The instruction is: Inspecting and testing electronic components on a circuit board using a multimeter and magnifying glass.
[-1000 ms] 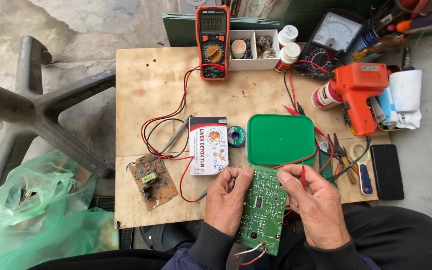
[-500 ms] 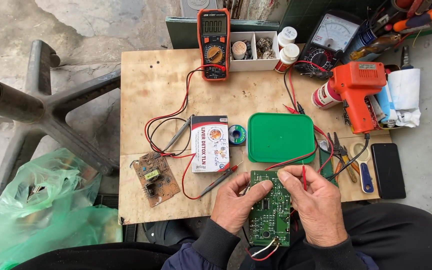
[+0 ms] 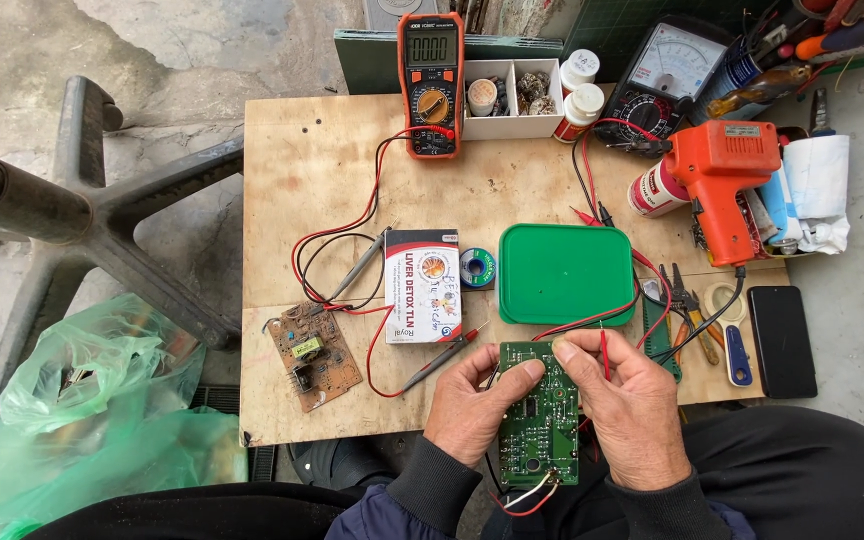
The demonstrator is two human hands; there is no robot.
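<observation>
Hands [image 3: 552,405] gripping one green circuit board [image 3: 539,420], two multimeters [image 3: 431,85]

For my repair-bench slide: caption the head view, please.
Both hands, left hand and right hand, hold a green circuit board over a plywood table beside a digital multimeter.

Both hands cover the green circuit board's [image 3: 540,420] side edges.

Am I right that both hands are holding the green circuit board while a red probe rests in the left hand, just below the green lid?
Not quite. In the head view the red probe rests in the right hand, not the left hand. Both hands do hold the green circuit board, just below the green lid.
</observation>
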